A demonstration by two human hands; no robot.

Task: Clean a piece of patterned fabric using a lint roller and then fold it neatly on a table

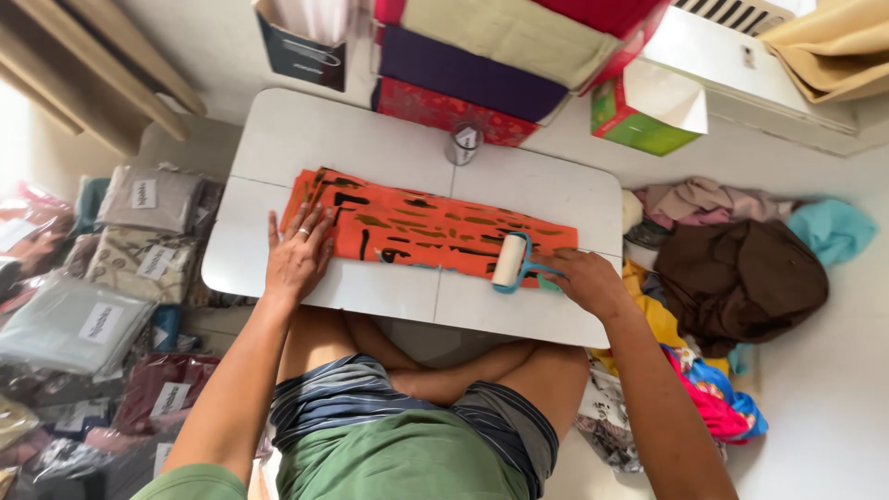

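A folded orange cloth with black marks (417, 225) lies lengthwise on a small white folding table (370, 139). My left hand (296, 255) rests flat on the cloth's left end, fingers spread, a ring on one finger. My right hand (583, 280) grips the teal handle of a lint roller (511, 262), whose white roll sits on the cloth's right end near the table's front edge. I sit cross-legged on the floor behind the table.
A small metal tin (465, 143) stands at the table's back edge. Stacked fabric boxes (472, 79) and a green tissue box (644, 116) lie beyond. Bagged folded fabrics (83, 315) pile up at left; loose clothes (732, 278) heap at right.
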